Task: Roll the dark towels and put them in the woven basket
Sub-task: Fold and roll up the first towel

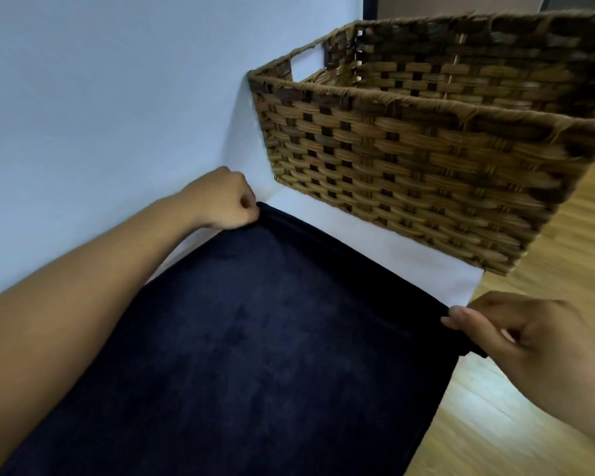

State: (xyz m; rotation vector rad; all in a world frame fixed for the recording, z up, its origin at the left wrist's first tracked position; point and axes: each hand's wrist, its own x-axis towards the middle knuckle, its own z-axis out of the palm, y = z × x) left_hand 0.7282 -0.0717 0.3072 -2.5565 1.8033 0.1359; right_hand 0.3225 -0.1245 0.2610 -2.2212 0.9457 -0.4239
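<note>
1. The dark towel (255,355), a deep navy with a soft nap, is lying spread flat and unrolled, its far hemmed edge running from upper left to lower right, with both far corners being pinched up.
2. The woven basket (409,173), brown, rectangular and open-topped, with a handle slot in its left end wall, is standing just beyond the towel's far edge, apart from it.
</note>
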